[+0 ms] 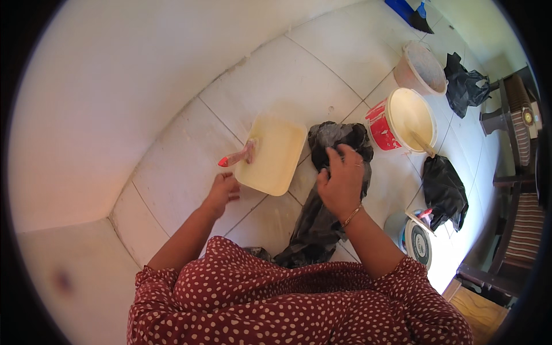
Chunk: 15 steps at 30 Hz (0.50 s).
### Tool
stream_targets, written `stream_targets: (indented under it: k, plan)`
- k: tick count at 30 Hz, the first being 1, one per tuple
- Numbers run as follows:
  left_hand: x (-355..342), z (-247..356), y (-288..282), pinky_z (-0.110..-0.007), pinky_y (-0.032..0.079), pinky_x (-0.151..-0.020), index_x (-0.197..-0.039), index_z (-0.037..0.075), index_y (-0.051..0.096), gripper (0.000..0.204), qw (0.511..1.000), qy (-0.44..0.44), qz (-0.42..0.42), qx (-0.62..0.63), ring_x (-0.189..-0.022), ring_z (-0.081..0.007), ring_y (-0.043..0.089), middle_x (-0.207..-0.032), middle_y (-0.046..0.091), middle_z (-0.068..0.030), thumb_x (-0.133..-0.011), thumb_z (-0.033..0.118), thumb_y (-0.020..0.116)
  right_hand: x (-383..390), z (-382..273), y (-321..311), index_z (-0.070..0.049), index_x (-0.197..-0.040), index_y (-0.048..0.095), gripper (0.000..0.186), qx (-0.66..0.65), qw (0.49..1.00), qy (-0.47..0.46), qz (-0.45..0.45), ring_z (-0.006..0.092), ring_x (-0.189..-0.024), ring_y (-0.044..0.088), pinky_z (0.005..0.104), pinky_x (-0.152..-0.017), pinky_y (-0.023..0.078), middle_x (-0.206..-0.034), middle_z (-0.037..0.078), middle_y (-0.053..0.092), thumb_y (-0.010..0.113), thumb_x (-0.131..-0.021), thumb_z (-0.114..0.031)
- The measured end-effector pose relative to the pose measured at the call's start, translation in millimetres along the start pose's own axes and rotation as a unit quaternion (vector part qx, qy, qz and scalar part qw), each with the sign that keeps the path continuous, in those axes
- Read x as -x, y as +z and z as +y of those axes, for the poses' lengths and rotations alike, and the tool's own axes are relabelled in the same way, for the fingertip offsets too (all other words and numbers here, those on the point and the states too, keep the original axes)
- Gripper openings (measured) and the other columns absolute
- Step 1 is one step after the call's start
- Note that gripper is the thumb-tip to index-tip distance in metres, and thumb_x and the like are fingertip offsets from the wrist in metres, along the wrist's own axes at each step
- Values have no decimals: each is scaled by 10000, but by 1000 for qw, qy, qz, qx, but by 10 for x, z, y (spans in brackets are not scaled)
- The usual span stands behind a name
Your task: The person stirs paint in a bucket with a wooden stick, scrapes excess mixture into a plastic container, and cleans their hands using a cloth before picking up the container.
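Note:
A shallow cream-coloured tray (282, 150) sits on the tiled floor before me. Across its left rim lies a paintbrush (234, 157) with a red-tipped handle. My left hand (223, 192) is just below the brush handle, beside the tray's near left corner, its fingers loosely bent and holding nothing I can see. To the tray's right, a crumpled black plastic sheet or bag (313, 227) stretches toward my lap. Over its bunched far end is my right hand (343, 179), fingers apart, the fingertips at or just above the plastic; contact is hard to tell.
A red and white bucket (382, 127) of cream paint holds a stick. Behind it stands a stained pail (422, 69). Black bags (444, 192) lie on the right, near a lidded tub (417, 244) and dark wooden furniture (520, 230). A white wall (126, 103) borders the left.

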<state>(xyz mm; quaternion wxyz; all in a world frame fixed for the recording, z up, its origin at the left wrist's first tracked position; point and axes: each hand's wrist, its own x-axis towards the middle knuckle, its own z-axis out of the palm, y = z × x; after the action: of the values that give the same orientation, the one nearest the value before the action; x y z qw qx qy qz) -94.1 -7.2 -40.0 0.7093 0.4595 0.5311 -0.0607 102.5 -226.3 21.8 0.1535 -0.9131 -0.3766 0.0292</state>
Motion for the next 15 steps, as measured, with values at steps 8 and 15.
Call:
stream_targets:
  k: [8, 15]
  plan:
    - [-133, 448, 118, -348, 379, -939, -1419, 180, 368, 629, 979, 94, -178, -26, -1025, -151, 471, -1102, 502, -22, -813, 223, 529, -212, -44, 749, 37, -968, 540, 304, -458, 824, 234, -239, 206, -719, 656, 334, -580, 553, -822, 134, 620, 681, -817, -187]
    - [-130, 455, 35, -359, 377, -959, -1420, 207, 381, 596, 975, 104, -194, -32, -1155, -163, 441, -1272, 473, -28, -842, 289, 506, -260, -59, 741, -5, -738, 466, 210, -589, 738, 263, -198, 193, -663, 633, 342, -536, 577, -775, 109, 577, 674, -756, -30]
